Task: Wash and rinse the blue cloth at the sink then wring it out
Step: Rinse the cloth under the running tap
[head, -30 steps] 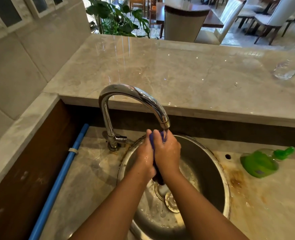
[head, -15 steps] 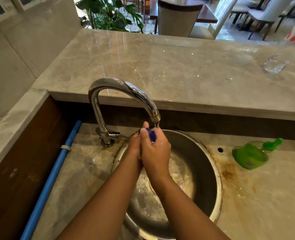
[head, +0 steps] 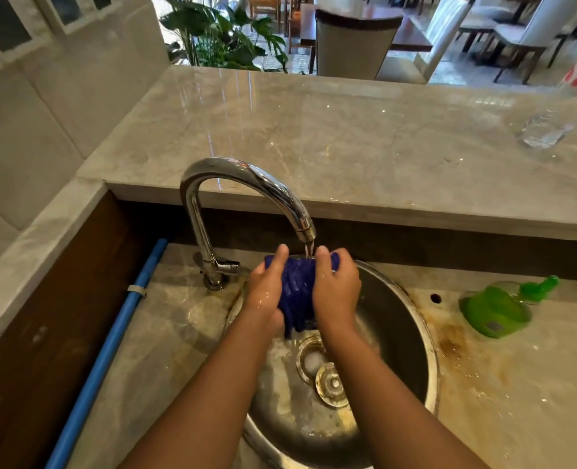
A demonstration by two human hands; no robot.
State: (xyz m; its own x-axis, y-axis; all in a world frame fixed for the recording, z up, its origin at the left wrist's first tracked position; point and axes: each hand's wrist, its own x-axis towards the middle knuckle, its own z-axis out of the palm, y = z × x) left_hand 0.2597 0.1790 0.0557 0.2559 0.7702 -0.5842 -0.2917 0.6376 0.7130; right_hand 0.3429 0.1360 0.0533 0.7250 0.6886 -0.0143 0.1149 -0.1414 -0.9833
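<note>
blue cloth (head: pixel 296 292) – under tap (head: pixel 246 184) stream | left hand (head: pixel 265 292) – right hand (head: pixel 337 291) grip

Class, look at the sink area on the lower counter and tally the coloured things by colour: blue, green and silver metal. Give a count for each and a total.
Blue: 2, the blue cloth held between the left hand and right hand, and the blue pipe
Green: 1, the green bottle
Silver metal: 3, the faucet, the sink, the drain plug
Total: 6
</note>
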